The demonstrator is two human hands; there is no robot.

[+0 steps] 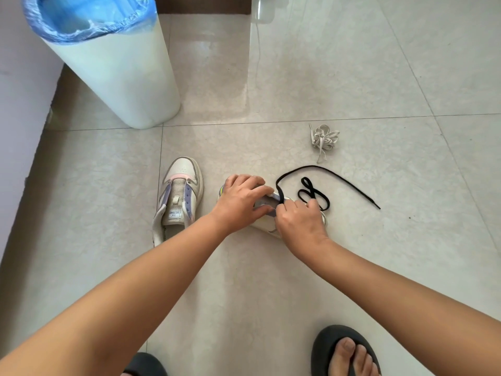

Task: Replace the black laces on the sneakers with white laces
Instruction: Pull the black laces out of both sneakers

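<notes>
Your arms are bare to beyond the elbows, with no sleeves, watch or rings on your left hand (241,202) or right hand (299,221); you wear dark open-toed slide sandals (325,346), toes showing

Glossy pale floor tiles (352,63); matt woven black lace (325,172); thin crinkled blue plastic bin liner (89,25)

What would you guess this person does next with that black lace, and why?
Probably the right hand pulls the black lace the rest of the way out. It pinches the lace at the eyelets while the left hand steadies the sneaker; most of the lace already lies loose on the floor.
</notes>
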